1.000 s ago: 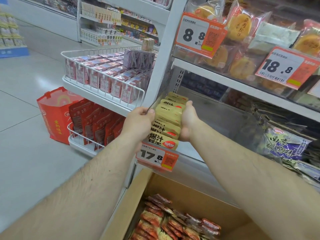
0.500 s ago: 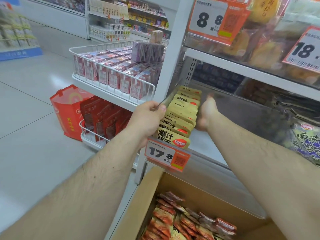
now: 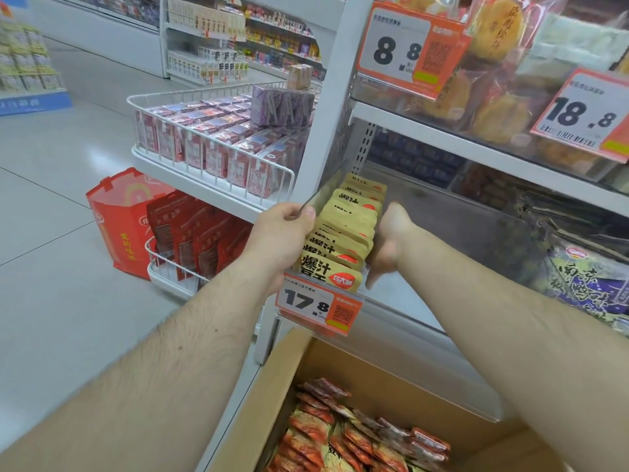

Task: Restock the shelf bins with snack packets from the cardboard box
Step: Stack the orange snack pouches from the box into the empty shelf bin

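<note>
While yellow packets [image 3: 343, 233] sit in one row in the clear bin [image 3: 442, 321], left hand [image 3: 282, 240] pinches its left wall and right hand [image 3: 388, 243] presses the row's right side, fingers curled, grasping nothing visible. Rest of bin bare; cardboard box [image 3: 272, 386] below holds plenty of orange packets [image 3: 340, 434], so mostly left to do.

Left hand [image 3: 284, 233] curled in grip, right hand [image 3: 388, 240] loosely curled.
</note>
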A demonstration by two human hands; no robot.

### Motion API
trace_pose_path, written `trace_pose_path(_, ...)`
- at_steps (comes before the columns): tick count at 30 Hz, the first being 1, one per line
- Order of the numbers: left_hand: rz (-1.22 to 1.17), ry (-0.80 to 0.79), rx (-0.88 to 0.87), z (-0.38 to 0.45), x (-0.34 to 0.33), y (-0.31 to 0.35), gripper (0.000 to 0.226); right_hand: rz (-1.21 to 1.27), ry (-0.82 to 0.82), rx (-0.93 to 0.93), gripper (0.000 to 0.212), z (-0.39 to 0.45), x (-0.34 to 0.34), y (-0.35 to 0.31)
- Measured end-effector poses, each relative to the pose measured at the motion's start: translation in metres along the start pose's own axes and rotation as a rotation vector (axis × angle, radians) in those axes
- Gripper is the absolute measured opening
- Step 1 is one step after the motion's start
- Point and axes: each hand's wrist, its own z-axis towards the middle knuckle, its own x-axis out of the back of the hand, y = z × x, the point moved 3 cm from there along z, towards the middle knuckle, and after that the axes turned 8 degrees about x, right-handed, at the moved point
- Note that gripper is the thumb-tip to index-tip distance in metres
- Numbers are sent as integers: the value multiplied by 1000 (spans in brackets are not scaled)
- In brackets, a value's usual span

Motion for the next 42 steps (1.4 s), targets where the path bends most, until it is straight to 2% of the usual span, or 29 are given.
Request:
trace_pose_path(2, -6, 1, 1, 0, -1, 0, 15, 93, -138, -25, 104, -10, -12, 8)
trace_pose_path(3, -5, 4, 2, -1, -3, 0, 15, 137, -156, -27, 106, -9, -14, 12)
trace_pose_path(7, 3, 17, 8, -4, -6, 1, 16, 250, -52, -21, 106, -7, -16, 19)
trace_pose_path(10, 16, 16, 13, -7, -5, 2, 16, 206, 44, -28, 97, -15, -18, 21)
trace_pose_path(13, 19, 23, 3, -9, -5, 3, 18, 240, 46, 10, 90, -30, -28, 18)
trace_pose_path(17, 6, 3, 26, -11, -5, 7, 20, 317, 67, 18, 91, -44, -30, 19)
trace_pose_path(21, -19, -37, 41, -17, -7, 10, 18, 316, 174, 4, 74, -55, -14, 20)
trace_pose_path(29, -38, -17, 63, -33, -8, 15, 21, 328, 272, 3, 71, -69, -37, 14)
trace_pose_path(31, -51, -24, 57, -32, -8, 16, 22, 280, 228, 18, 70, -75, -33, 15)
trace_pose_path(34, -61, -11, 50, -29, -9, 11, 31, 250, 60, 21, 64, -104, -21, 13)
trace_pose_path(36, -71, 51, 72, -30, -7, 3, 35, 15, 62, 154, 54, -126, -7, 11)
trace_pose_path(37, -106, 73, 97, -37, -8, -1, 36, -203, 84, 263, 50, -136, 3, 12)
trace_pose_path(40, -186, 34, 195, -51, -12, -16, 39, -1019, 188, 487, 70, -141, 35, 37)
trace_pose_path(42, -182, -9, 216, -55, -17, -23, 41, -1456, 279, 543, 58, -141, 52, 60)
